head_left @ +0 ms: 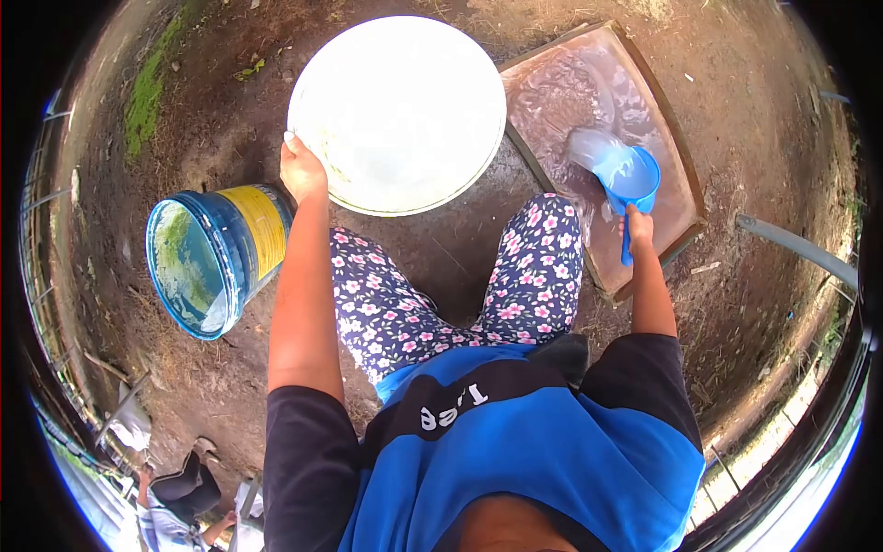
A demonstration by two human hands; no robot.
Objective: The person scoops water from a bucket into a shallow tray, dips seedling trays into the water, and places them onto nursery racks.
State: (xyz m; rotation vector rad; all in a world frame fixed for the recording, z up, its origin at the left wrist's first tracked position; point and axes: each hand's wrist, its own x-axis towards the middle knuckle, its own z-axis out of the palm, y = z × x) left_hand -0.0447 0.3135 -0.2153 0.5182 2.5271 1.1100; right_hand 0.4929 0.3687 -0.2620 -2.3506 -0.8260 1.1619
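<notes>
My right hand (636, 228) is wrapped around the handle of a blue dipper (633, 175). The dipper is tipped to the left, and a stream of cloudy water (593, 147) runs out of it. That water spreads over a shallow wooden-framed tray (676, 110) whose surface is wet and brownish. With the thumb over its edge, my left hand (303, 170) grips the rim of a large round white tub (395, 110) in front of my knees. Glare washes out the tub's inside, so I cannot tell what it holds.
A blue bucket with a yellow label (253, 225) lies on its side to the left. A grey pipe (796, 247) sticks in from the right over the bare dirt ground (736, 120). Another person (184, 497) is at the lower left, beside fencing.
</notes>
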